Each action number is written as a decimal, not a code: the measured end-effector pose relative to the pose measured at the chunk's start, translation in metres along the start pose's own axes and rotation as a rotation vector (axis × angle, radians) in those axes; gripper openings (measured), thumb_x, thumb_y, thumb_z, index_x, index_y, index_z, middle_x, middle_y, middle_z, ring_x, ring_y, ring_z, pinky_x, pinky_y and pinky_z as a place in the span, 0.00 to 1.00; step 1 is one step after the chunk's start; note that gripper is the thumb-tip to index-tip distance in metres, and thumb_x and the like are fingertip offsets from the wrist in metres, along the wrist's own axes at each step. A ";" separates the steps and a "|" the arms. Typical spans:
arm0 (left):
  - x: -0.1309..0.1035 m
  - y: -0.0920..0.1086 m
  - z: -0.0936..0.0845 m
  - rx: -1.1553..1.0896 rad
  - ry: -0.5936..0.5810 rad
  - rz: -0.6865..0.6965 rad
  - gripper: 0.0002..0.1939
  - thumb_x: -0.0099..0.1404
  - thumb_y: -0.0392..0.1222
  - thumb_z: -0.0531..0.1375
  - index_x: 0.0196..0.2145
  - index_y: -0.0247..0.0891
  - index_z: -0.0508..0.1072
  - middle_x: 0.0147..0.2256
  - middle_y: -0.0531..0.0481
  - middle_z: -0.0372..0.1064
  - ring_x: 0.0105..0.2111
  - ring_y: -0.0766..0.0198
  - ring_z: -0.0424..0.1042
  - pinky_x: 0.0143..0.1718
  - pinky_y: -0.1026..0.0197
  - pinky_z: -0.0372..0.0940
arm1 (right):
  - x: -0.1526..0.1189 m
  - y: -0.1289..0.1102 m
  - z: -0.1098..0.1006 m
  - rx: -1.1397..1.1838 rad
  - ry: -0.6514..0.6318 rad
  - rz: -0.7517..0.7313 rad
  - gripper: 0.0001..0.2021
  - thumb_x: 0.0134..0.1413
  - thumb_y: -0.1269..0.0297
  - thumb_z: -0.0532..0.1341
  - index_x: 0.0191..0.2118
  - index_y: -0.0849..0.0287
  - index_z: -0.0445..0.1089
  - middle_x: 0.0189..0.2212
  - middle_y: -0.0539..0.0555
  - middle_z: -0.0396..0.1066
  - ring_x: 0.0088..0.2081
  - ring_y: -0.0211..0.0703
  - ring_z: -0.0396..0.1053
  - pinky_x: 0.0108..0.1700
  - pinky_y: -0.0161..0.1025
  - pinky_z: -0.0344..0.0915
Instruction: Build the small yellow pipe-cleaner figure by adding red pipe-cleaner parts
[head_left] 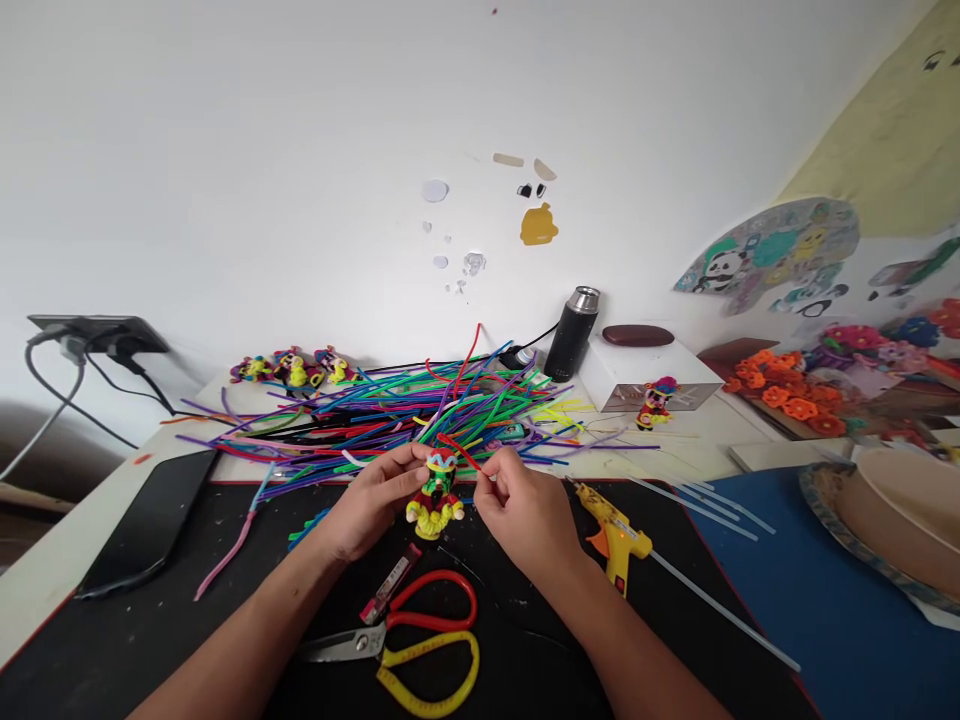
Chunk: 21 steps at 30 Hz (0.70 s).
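My left hand (375, 500) is closed on the left side of a small figure (433, 500) made of fuzzy stems, with a red top, a green face and a yellow base. The figure is upright above the black mat. My right hand (525, 505) pinches a red pipe cleaner (466, 456), whose far end reaches the top of the figure. Scissors (363, 642) with red and yellow handles lie below the hands, beside a small red and white packet (391, 584). To the right of my right hand lies a yellow glue gun (619, 538).
Behind the hands spreads a pile of coloured pipe cleaners (390, 415). Several finished figures (292, 368) stand back left, and another (658, 403) is by a white box (611, 375). A black flask (572, 335) stands at the wall. A black phone (150, 520) lies left.
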<state>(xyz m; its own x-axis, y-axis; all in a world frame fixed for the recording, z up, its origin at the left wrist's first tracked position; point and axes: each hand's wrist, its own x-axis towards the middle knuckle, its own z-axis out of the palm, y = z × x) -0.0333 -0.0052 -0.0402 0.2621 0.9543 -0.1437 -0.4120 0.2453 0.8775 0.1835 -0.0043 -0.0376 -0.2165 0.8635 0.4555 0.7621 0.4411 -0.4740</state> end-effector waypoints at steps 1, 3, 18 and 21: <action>0.000 0.000 0.000 0.001 -0.004 0.004 0.15 0.58 0.46 0.76 0.39 0.36 0.81 0.31 0.48 0.76 0.27 0.65 0.73 0.29 0.65 0.68 | 0.000 0.000 0.000 -0.008 0.003 -0.012 0.06 0.62 0.67 0.57 0.32 0.55 0.67 0.17 0.44 0.60 0.18 0.38 0.58 0.27 0.38 0.44; 0.000 0.002 -0.001 0.007 -0.003 0.015 0.15 0.58 0.47 0.76 0.38 0.36 0.81 0.32 0.48 0.76 0.27 0.65 0.73 0.31 0.65 0.68 | 0.000 0.001 -0.001 -0.019 0.003 -0.041 0.07 0.62 0.67 0.57 0.32 0.55 0.67 0.17 0.45 0.62 0.19 0.38 0.59 0.27 0.38 0.44; 0.000 0.006 -0.009 0.034 -0.003 0.005 0.18 0.55 0.49 0.78 0.39 0.37 0.81 0.30 0.51 0.75 0.27 0.66 0.72 0.31 0.65 0.66 | 0.002 0.002 -0.007 -0.019 0.047 -0.161 0.07 0.62 0.71 0.57 0.32 0.57 0.67 0.17 0.44 0.63 0.18 0.36 0.63 0.26 0.38 0.43; 0.000 0.005 -0.011 0.037 0.009 0.007 0.18 0.56 0.48 0.77 0.39 0.37 0.81 0.31 0.51 0.75 0.27 0.65 0.73 0.32 0.64 0.67 | 0.002 0.002 -0.007 -0.015 0.038 -0.158 0.07 0.62 0.71 0.58 0.31 0.57 0.67 0.17 0.44 0.63 0.19 0.36 0.63 0.27 0.38 0.43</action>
<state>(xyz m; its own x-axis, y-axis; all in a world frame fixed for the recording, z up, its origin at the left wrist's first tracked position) -0.0448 -0.0022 -0.0411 0.2514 0.9574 -0.1418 -0.3815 0.2327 0.8946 0.1892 -0.0039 -0.0322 -0.3116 0.7735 0.5520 0.7292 0.5670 -0.3830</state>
